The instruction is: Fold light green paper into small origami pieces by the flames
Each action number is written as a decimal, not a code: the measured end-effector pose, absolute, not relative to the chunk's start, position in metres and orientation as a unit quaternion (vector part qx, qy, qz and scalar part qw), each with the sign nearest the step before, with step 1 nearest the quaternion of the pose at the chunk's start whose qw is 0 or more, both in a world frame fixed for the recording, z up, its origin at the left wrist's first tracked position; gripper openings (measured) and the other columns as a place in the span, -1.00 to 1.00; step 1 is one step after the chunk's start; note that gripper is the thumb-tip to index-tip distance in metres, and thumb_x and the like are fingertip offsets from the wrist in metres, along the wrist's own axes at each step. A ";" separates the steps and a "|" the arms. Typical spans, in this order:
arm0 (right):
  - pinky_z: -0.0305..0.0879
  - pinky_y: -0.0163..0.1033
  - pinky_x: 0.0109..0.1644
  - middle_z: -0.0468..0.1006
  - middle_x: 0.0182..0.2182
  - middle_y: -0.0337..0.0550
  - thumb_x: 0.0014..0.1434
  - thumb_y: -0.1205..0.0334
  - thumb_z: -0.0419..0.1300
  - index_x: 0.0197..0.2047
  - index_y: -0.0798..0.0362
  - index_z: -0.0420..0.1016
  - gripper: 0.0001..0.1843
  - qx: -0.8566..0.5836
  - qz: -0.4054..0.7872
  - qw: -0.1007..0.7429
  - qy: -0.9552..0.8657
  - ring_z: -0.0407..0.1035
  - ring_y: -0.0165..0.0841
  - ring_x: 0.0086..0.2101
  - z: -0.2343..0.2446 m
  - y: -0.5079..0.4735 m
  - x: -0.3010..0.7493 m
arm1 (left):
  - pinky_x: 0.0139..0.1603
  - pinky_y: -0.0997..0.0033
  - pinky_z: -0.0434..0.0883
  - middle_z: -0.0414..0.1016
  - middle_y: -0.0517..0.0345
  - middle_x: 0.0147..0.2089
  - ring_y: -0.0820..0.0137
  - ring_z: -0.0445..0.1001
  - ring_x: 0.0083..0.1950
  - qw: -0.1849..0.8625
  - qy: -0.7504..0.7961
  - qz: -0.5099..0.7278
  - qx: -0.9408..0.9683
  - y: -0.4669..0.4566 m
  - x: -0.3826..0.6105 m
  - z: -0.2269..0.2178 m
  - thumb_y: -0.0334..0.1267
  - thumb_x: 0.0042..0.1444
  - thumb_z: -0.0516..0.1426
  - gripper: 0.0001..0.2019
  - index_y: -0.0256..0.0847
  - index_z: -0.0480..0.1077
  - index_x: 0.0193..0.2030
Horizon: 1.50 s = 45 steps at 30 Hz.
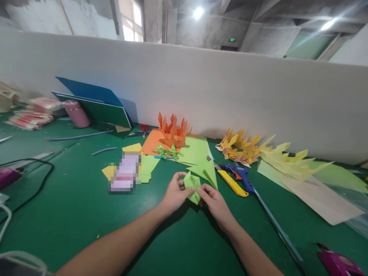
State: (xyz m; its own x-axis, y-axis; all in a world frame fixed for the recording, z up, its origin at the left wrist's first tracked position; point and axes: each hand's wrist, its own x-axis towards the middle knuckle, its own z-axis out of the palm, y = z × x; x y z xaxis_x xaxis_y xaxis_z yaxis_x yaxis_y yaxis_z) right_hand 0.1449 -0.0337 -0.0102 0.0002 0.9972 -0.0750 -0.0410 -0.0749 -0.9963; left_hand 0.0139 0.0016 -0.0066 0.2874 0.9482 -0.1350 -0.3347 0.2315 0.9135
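Note:
A small folded piece of light green paper (193, 186) is held just above the green table (86, 214), between both my hands. My left hand (174, 193) pinches its left side with thumb and fingers closed on it. From the right, my right hand (214, 201) grips the paper's lower right edge, fingers pressed together. Just behind lie flat light green sheets (198, 153) and a pointed green fold (207, 171).
Orange paper spikes (172, 132) and yellow folded shapes (244, 147) stand by the white partition (201, 88). A yellow utility knife (232, 184) and a blue glue gun (243, 176) lie to the right. A pink cup (77, 114), boards and a black cable (37, 184) sit left.

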 end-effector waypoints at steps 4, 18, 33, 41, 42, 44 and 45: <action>0.12 -0.34 -0.51 0.23 -0.68 -0.37 -0.20 -0.22 0.26 -0.61 0.04 0.24 -0.51 -0.519 0.530 0.504 -0.443 0.14 -0.47 -0.62 -0.007 -0.038 0.147 | -0.28 0.42 0.38 0.50 0.22 -0.44 0.41 0.48 -0.40 0.706 0.366 0.455 0.401 0.000 0.018 -0.006 -0.21 -0.49 0.39 -0.38 -0.23 0.23 -0.23; 0.08 -0.33 -0.56 0.23 -0.65 -0.35 -0.21 -0.11 0.33 -0.58 0.05 0.27 -0.57 -0.513 0.565 0.548 -0.342 0.09 -0.47 -0.61 -0.015 -0.042 0.155 | -0.17 0.39 0.37 0.44 0.15 -0.24 0.38 0.49 -0.25 0.726 0.277 0.468 0.420 -0.002 0.036 -0.017 -0.17 -0.31 0.35 -0.24 -0.13 0.09 0.04; 0.06 -0.34 -0.52 0.20 -0.65 -0.36 -0.12 -0.13 0.26 -0.56 0.05 0.29 -0.59 -0.552 0.508 0.537 -0.386 0.10 -0.46 -0.59 -0.016 -0.044 0.148 | -0.40 0.48 0.20 0.35 0.25 -0.51 0.50 0.24 -0.48 0.627 0.402 0.441 0.502 -0.006 0.029 -0.016 -0.17 -0.18 0.23 -0.79 -0.27 0.41 -0.44; 0.04 -0.34 -0.50 0.13 -0.67 -0.38 -0.08 -0.17 0.19 -0.61 0.03 0.17 -0.54 -0.546 0.486 0.477 -0.488 0.06 -0.47 -0.60 -0.011 -0.046 0.144 | -0.40 0.51 0.24 0.39 0.23 -0.53 0.52 0.28 -0.48 0.654 0.393 0.391 0.516 -0.009 0.006 -0.007 -0.11 -0.26 0.29 -0.70 -0.30 0.41 -0.45; 0.02 -0.35 -0.50 0.10 -0.68 -0.39 -0.08 -0.18 0.18 -0.62 0.02 0.14 -0.53 -0.548 0.475 0.470 -0.504 0.04 -0.47 -0.60 -0.012 -0.046 0.143 | -0.48 0.54 0.18 0.31 0.30 -0.58 0.57 0.22 -0.54 0.639 0.398 0.382 0.536 -0.009 0.003 -0.007 -0.13 -0.27 0.29 -0.70 -0.29 0.37 -0.47; -0.01 -0.35 -0.51 0.05 -0.66 -0.40 -0.06 -0.18 0.14 -0.62 0.02 0.09 -0.52 -0.550 0.453 0.455 -0.534 -0.01 -0.48 -0.59 -0.013 -0.046 0.142 | -0.58 0.59 0.09 0.19 0.41 -0.60 0.63 0.12 -0.61 0.625 0.403 0.399 0.536 -0.008 -0.001 -0.006 -0.16 -0.30 0.30 -0.66 -0.24 0.27 -0.43; -0.03 -0.35 -0.51 0.03 -0.66 -0.40 -0.04 -0.17 0.12 -0.62 0.01 0.08 -0.53 -0.549 0.445 0.446 -0.549 -0.02 -0.48 -0.58 -0.013 -0.046 0.141 | -0.59 0.60 0.08 0.19 0.44 -0.57 0.64 0.12 -0.62 0.625 0.404 0.410 0.527 -0.008 -0.003 -0.005 -0.18 -0.30 0.30 -0.61 -0.21 0.24 -0.37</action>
